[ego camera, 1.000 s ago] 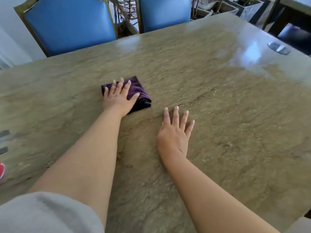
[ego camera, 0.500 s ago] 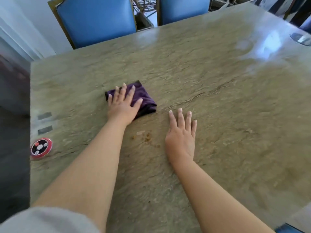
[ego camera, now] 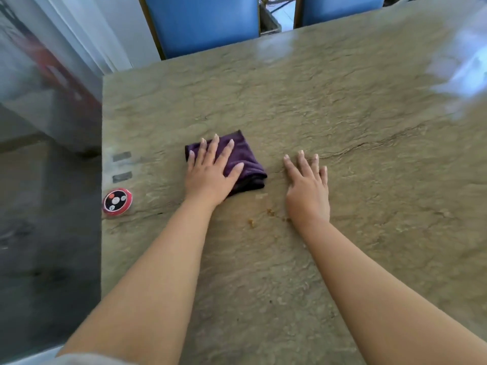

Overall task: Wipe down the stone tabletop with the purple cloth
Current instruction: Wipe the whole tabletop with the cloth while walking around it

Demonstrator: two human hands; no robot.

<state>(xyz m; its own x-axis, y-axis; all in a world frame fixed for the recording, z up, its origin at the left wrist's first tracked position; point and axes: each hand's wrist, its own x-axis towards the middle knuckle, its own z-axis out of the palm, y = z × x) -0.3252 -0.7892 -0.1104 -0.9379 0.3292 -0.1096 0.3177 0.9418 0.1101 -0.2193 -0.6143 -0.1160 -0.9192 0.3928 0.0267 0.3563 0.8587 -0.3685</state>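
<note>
Purple cloth (ego camera: 245, 159): folded, on the stone tabletop (ego camera: 342, 106) left of centre, pressed under the flat, spread left hand (ego camera: 210, 175). Right hand (ego camera: 307, 191): flat on bare stone beside it, holding nothing. Crumbs (ego camera: 270, 212) between the wrists. Red call button (ego camera: 117, 202) at the left edge. Blue chairs (ego camera: 203, 22) beyond; grey floor (ego camera: 39, 233).

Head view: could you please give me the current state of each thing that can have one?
purple cloth: folded, flat on the tabletop under the left hand.
left hand: open, pressing on the cloth.
right hand: open, flat on bare stone.
stone tabletop: brown crumbs near the right wrist.
crumbs: not yet wiped.
round red device: lying flat at the table's left edge.
</note>
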